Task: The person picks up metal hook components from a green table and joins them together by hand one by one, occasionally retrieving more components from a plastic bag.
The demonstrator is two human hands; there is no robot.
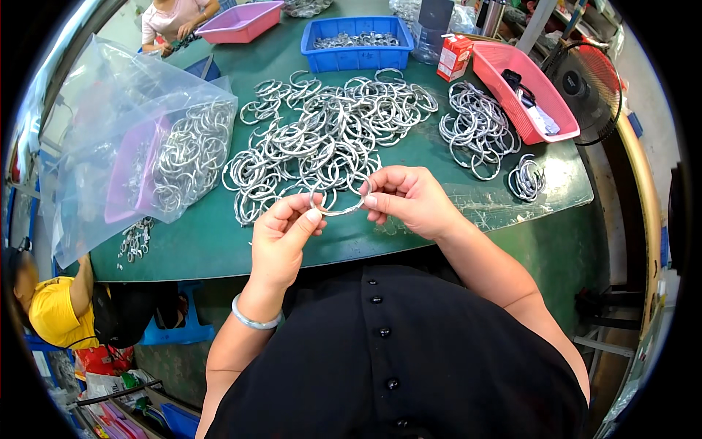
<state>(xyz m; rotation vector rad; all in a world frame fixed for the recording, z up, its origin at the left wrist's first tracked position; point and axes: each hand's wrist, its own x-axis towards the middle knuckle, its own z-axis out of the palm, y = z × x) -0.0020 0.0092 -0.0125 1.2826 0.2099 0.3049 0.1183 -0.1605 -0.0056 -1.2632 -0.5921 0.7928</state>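
Between my two hands is a silver metal bangle [341,213], an open ring with its gap facing away from me. My left hand [281,233] pinches its left side between thumb and fingers. The right side is pinched the same way by my right hand [411,201]. Just beyond my fingers, a large heap of similar bangles [322,135] spreads over the green table [431,219]. A second, smaller pile of bangles [479,124] lies to the right, and a little cluster of them [526,178] sits nearer the table's right edge.
A clear plastic bag [80,157] stands at left, with bangles and a pink tray [126,172] showing through. Farther back are a blue basket [356,58], a red carton [455,58], a pink basket [537,110] and a fan [585,88]. Other people sit at far left and left.
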